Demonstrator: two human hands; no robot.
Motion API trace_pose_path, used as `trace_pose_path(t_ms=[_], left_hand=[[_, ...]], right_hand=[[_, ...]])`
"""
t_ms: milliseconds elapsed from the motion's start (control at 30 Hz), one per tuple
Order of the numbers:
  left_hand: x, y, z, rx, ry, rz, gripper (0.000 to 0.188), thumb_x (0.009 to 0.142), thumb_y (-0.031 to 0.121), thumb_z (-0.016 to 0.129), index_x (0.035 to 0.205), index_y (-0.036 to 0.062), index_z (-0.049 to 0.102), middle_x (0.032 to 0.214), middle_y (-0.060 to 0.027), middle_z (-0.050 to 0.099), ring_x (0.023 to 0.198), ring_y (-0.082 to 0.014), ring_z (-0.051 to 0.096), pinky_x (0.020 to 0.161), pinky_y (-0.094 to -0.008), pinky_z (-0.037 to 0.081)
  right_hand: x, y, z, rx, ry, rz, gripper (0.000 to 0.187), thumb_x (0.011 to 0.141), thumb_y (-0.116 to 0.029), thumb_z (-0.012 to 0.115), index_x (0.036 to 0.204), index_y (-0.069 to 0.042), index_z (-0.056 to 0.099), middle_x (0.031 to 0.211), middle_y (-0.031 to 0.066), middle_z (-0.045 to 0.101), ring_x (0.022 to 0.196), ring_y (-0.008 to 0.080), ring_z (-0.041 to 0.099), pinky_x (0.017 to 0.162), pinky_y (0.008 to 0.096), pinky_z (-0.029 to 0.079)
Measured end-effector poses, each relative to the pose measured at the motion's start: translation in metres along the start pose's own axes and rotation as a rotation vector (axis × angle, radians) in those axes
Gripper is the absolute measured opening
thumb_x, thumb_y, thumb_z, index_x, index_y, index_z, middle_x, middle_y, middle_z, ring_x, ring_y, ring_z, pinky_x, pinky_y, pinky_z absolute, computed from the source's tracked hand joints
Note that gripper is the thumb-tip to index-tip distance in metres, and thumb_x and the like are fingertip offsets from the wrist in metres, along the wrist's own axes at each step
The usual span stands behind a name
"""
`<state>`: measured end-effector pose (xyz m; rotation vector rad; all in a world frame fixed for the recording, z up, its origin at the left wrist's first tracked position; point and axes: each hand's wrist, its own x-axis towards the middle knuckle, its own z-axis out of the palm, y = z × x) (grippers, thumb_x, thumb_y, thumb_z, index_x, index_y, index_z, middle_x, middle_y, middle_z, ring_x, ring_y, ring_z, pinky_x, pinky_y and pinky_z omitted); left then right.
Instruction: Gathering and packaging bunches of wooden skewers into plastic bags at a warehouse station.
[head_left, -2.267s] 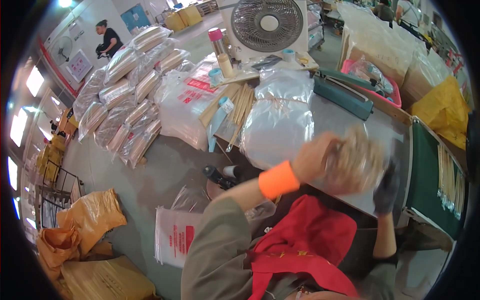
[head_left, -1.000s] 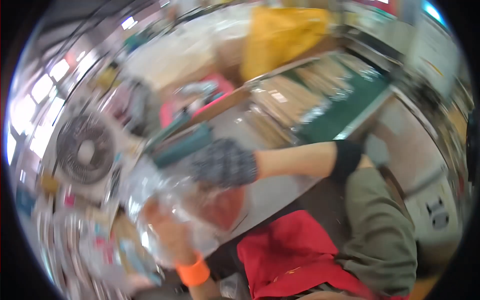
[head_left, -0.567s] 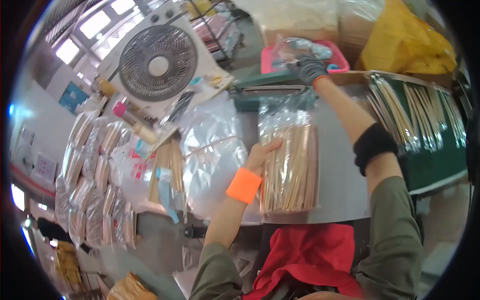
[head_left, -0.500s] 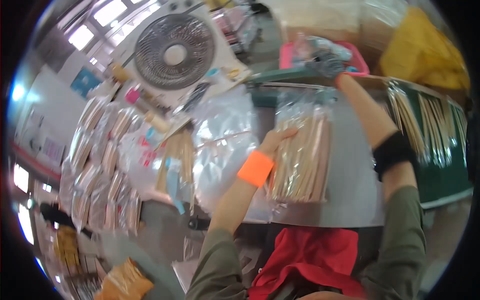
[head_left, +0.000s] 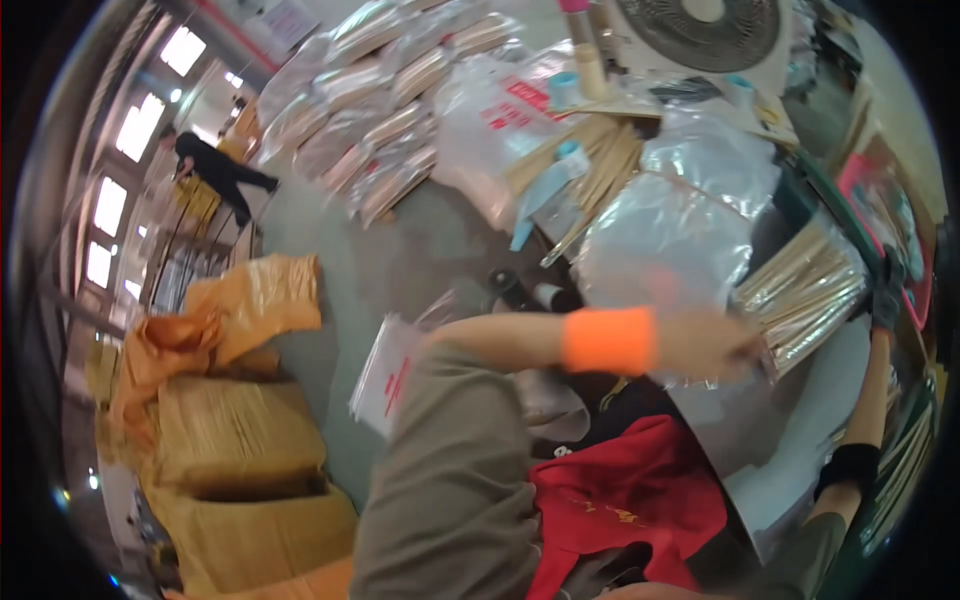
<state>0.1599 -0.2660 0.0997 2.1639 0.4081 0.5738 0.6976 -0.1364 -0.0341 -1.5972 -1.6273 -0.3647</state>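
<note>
A clear plastic bag of thin wooden sticks (head_left: 805, 290) lies tilted on the grey table at the right. My left hand (head_left: 715, 345), with an orange wristband, is at the bag's lower left edge; motion smears its fingers, so I cannot make out a grip. My right hand (head_left: 886, 295), in a dark grey glove, is by the bag's far right side, beside the rim of a pink basket (head_left: 912, 305). Its fingers are too dark to read. Flat clear plastic bags (head_left: 665, 245) lie left of the stick bag.
Loose sticks (head_left: 605, 165) and a light blue strip lie farther left, near a fan (head_left: 710, 30). Filled stick bags (head_left: 390, 110) are piled at the back. Cartons (head_left: 240, 430) and orange sacking (head_left: 255, 300) stand at left. A person in dark clothes (head_left: 215, 170) is far off.
The view has swung left, bringing the cartons and the person into sight. My left hand has shifted to the bag's lower edge. My right hand has drawn back from inside the pink basket.
</note>
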Motion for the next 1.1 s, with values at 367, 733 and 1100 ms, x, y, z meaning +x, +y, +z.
trace_pose_path(t_ms=[367, 733, 1100], left_hand=[[-0.349, 0.086, 0.054, 0.502, -0.068, -0.726, 0.065, 0.069, 0.022, 0.068, 0.123, -0.0012, 0.041, 0.113, -0.0235, 0.052, 0.109, -0.0377, 0.05, 0.091, -0.0419, 0.042], [-0.349, 0.049, 0.102, 0.465, -0.126, -0.583, 0.052, 0.072, 0.021, 0.062, 0.123, 0.0218, 0.05, 0.11, -0.0172, 0.053, 0.103, -0.0367, 0.052, 0.084, -0.0485, 0.045], [-0.377, 0.138, 0.078, 0.37, -0.676, -1.124, 0.04, 0.08, 0.037, 0.058, 0.109, 0.0107, 0.061, 0.103, -0.0203, 0.062, 0.091, -0.0331, 0.063, 0.079, -0.0432, 0.05]], right_hand=[[0.024, -0.055, 0.027, -0.303, -0.062, 0.246, 0.072, 0.082, -0.042, 0.063, 0.132, 0.001, 0.035, 0.116, 0.0186, 0.051, 0.105, 0.026, 0.05, 0.09, 0.033, 0.043], [-0.196, -0.393, -0.03, 2.0, -0.345, 1.065, 0.054, 0.086, -0.029, 0.053, 0.132, -0.003, 0.042, 0.129, 0.0168, 0.048, 0.115, 0.0303, 0.048, 0.099, 0.0451, 0.039], [-0.219, -0.612, -0.028, 0.731, -0.629, -0.495, 0.041, 0.073, -0.027, 0.069, 0.103, -0.002, 0.058, 0.101, 0.0175, 0.059, 0.092, 0.0344, 0.058, 0.08, 0.0426, 0.047]])
